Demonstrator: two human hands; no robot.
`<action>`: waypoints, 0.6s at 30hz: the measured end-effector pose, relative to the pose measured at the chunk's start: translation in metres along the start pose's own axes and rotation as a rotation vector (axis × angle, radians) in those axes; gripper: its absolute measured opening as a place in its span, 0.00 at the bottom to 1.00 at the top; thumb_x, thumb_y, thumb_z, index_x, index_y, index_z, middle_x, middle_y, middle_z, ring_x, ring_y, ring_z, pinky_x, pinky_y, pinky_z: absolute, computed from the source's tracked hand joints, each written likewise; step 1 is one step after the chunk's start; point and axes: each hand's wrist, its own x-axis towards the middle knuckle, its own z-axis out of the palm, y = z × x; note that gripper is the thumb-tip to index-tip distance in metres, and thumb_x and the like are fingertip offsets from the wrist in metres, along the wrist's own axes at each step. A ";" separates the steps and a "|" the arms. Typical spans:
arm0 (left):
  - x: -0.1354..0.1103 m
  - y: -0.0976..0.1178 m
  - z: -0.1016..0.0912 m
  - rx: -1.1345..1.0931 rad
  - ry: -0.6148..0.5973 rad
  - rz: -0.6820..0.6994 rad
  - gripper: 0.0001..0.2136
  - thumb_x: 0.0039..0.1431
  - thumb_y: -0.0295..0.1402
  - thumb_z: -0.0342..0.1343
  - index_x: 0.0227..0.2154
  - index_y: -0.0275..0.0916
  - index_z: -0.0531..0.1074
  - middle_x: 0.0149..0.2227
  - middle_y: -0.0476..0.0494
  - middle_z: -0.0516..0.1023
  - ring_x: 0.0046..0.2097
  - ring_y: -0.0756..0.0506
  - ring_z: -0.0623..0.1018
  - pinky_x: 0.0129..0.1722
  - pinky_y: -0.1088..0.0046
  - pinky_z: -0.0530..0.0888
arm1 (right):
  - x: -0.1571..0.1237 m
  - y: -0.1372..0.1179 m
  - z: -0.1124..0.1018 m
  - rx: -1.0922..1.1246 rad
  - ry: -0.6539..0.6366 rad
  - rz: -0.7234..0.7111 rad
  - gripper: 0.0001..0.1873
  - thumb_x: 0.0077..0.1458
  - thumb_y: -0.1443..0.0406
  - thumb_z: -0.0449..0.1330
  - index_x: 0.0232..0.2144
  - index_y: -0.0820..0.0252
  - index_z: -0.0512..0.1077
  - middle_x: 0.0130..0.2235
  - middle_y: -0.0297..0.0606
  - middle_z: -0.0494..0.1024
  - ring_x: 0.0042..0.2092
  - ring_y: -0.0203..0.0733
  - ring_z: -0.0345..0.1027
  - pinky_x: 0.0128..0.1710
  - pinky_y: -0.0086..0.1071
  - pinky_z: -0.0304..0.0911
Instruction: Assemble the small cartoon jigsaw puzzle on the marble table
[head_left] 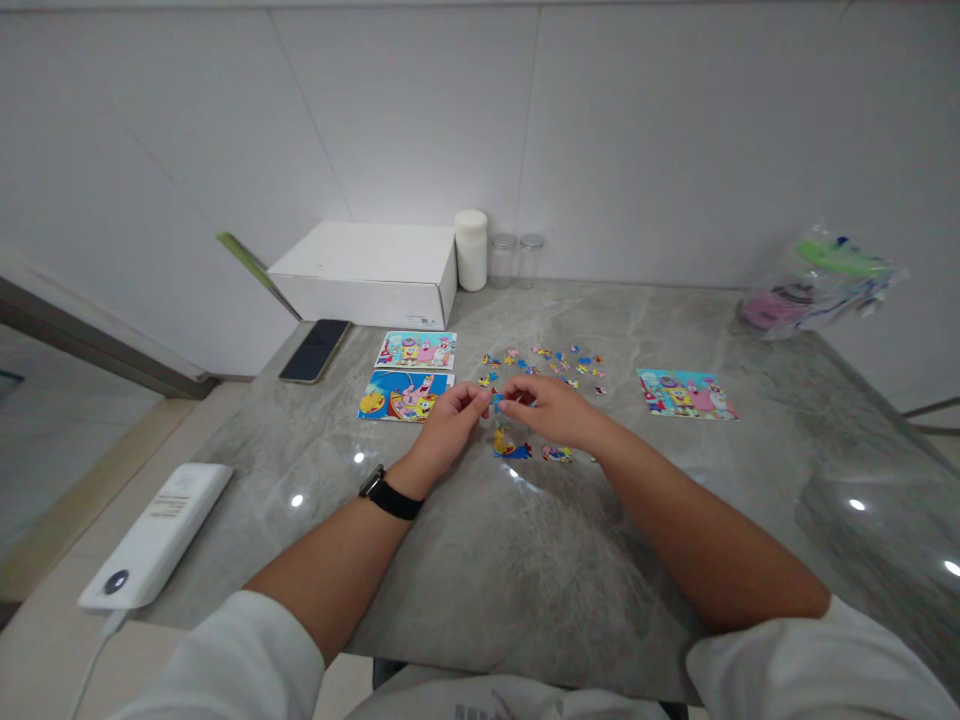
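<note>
My left hand and my right hand meet over the grey marble table, both pinched on small blue puzzle pieces held between their fingertips. Just below the hands lie a few joined puzzle pieces. Several loose puzzle pieces are scattered beyond the hands. My left wrist wears a black watch.
Two cartoon picture cards lie to the left, another card to the right. A black phone, a white box, a white jar and two clear jars stand behind. A white power bank and a plastic bag sit at the edges.
</note>
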 end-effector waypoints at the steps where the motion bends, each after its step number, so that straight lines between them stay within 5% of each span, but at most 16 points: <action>1: 0.000 0.000 0.000 -0.014 0.002 -0.005 0.20 0.63 0.52 0.61 0.29 0.39 0.71 0.24 0.53 0.67 0.28 0.51 0.65 0.30 0.75 0.62 | 0.001 0.001 0.003 0.010 0.002 0.007 0.06 0.63 0.63 0.63 0.34 0.58 0.78 0.32 0.33 0.79 0.34 0.37 0.69 0.37 0.31 0.60; 18: -0.004 0.002 0.004 -0.027 -0.062 0.006 0.16 0.60 0.47 0.66 0.31 0.39 0.74 0.28 0.50 0.75 0.32 0.49 0.73 0.33 0.73 0.69 | 0.009 0.013 0.010 0.246 0.142 -0.009 0.07 0.57 0.60 0.61 0.34 0.57 0.76 0.33 0.34 0.79 0.34 0.39 0.70 0.37 0.34 0.64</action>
